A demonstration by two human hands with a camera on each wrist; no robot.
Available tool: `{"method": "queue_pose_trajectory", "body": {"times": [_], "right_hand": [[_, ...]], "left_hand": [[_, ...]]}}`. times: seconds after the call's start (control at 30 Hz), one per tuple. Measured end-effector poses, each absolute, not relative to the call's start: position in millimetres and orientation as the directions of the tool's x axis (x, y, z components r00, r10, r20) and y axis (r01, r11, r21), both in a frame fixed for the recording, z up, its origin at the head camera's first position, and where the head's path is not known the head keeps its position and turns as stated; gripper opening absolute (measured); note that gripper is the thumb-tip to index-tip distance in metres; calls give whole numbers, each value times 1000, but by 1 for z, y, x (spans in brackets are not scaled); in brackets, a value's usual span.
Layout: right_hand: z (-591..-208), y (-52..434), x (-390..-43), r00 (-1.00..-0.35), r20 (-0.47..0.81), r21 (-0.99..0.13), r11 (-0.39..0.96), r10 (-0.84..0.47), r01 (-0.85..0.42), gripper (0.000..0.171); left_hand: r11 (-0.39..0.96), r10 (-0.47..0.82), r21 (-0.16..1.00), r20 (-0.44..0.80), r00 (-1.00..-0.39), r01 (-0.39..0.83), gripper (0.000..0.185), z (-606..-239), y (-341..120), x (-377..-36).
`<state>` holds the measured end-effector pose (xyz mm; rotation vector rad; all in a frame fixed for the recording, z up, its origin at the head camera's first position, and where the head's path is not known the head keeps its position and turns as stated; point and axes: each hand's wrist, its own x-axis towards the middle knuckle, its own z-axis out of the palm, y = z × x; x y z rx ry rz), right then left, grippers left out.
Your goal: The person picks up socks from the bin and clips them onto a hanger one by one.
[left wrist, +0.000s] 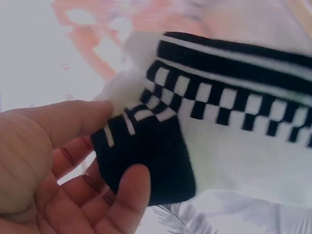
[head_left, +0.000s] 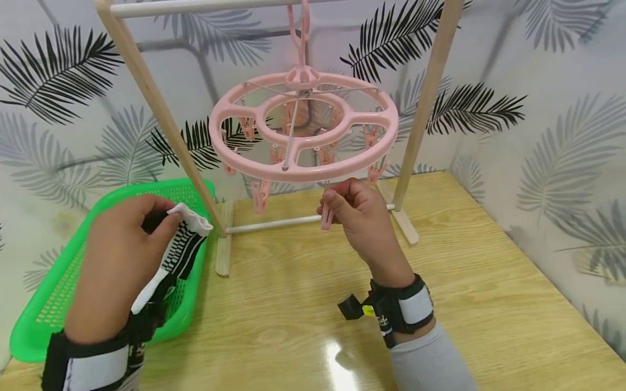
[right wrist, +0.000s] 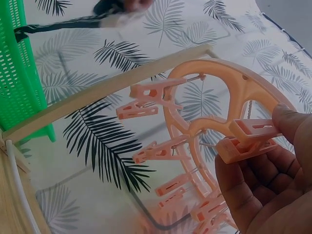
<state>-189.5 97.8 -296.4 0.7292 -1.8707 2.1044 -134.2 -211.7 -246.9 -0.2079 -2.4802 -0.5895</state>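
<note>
My left hand (head_left: 124, 247) pinches the white top edge of a sock (head_left: 182, 244), black and white with checks and stripes, over the green basket. In the left wrist view the sock (left wrist: 214, 117) spreads out from the thumb and fingers, its black end folded near them. A pink round clip hanger (head_left: 305, 172) hangs from the rack's top bar. With thumb and fingers my right hand (head_left: 359, 212) pinches a pink clothespin (head_left: 327, 216) below the hanger's front rim. In the right wrist view this clothespin (right wrist: 253, 127) has its handle ends between thumb and fingers.
A wooden rack (head_left: 430, 98) with a white lower bar (head_left: 274, 225) stands on the wood-grain table (head_left: 274, 326). The green basket (head_left: 22, 331) is at the left, close to the rack's left foot. Several more clothespins (head_left: 260, 196) dangle around the hanger. Leaf-patterned wall covering (head_left: 562, 136) lies behind.
</note>
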Motion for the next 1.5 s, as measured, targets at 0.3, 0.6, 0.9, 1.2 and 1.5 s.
{"method": "queue_pose_trajectory", "body": {"times": [0.3,0.6,0.9,1.2,1.5], "right_hand": [[-298,97,-191,-840,518,-854,-147,-159,-498,37],[-298,94,-188,-847,512,-858,-132,-141,-496,35],[-300,94,-185,-847,521,-852,-123,-108,-509,38],[-295,100,-181,-853,518,-855,-61,-67,-515,33],[-294,92,-181,-847,526,-851,-33,-75,-525,28]], "left_hand": [[753,-12,530,602,-798,389,11,-256,-157,-113],[617,-7,690,487,-873,379,8,-277,-119,-121],[589,106,673,485,-868,448,7,-299,-98,-134],[535,128,675,529,-839,508,8,-305,-86,-146],[464,155,705,532,-832,537,6,-307,-84,-147]]}}
